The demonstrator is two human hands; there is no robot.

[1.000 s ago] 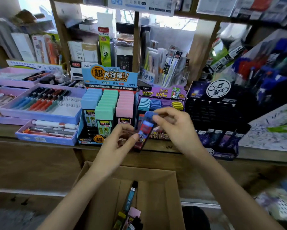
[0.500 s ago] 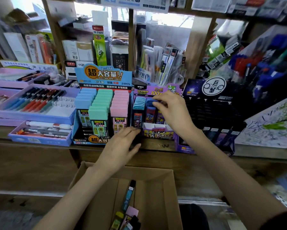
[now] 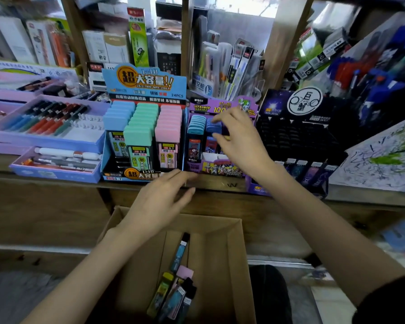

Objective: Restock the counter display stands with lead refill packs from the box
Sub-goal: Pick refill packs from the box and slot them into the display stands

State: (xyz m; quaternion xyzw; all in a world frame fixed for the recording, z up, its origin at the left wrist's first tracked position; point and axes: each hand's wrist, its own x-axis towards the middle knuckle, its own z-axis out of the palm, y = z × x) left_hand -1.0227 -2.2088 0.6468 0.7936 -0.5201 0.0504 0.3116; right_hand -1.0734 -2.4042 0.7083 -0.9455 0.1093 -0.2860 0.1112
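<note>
A purple display stand (image 3: 222,170) on the wooden counter holds lead refill packs with blue caps. My right hand (image 3: 240,142) reaches into it, with thumb and index finger around the cap of a dark-blue-capped refill pack (image 3: 213,127) standing in a middle slot. Fingers straight, my left hand (image 3: 160,202) rests on the counter edge below the stand's left corner and holds nothing. Below stands an open cardboard box (image 3: 222,222) with several loose refill packs (image 3: 173,291) lying at its bottom.
A blue stand (image 3: 144,85) of pastel blue, green and pink packs stands left of the purple one. A black stand (image 3: 302,136) is to the right. Purple pen trays (image 3: 47,136) fill the counter's left. Shelves of stationery rise behind.
My right hand has carried the blue-capped pack from above the counter edge into the purple stand. My left hand has let go of its pack and now lies flat on the counter edge.
</note>
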